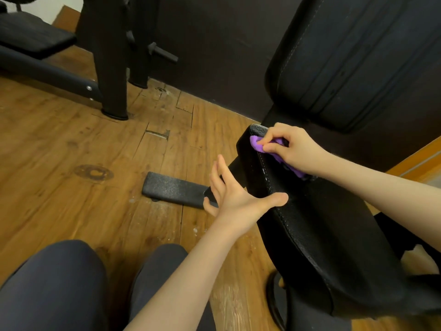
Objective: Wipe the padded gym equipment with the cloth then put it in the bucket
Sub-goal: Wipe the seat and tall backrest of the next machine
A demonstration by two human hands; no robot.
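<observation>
Purple cloth [260, 145] bunched in right hand [294, 149] on stitched black pad [317, 223]

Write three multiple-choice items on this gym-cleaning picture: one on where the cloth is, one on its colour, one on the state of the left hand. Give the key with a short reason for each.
1. Where is the cloth?
A. On the far end of the seat pad
B. On the wooden floor
C. In a bucket

2. What colour is the cloth?
A. Yellow
B. Purple
C. White

3. How is the left hand?
A. Curled round the cloth
B. Made into a fist
C. Open, fingers spread, thumb on the pad's edge

Key: 1 A, the right hand presses it onto the pad's far end. 2 B, purple shows between the fingers. 3 C, its fingers are straight and hold nothing.
</observation>
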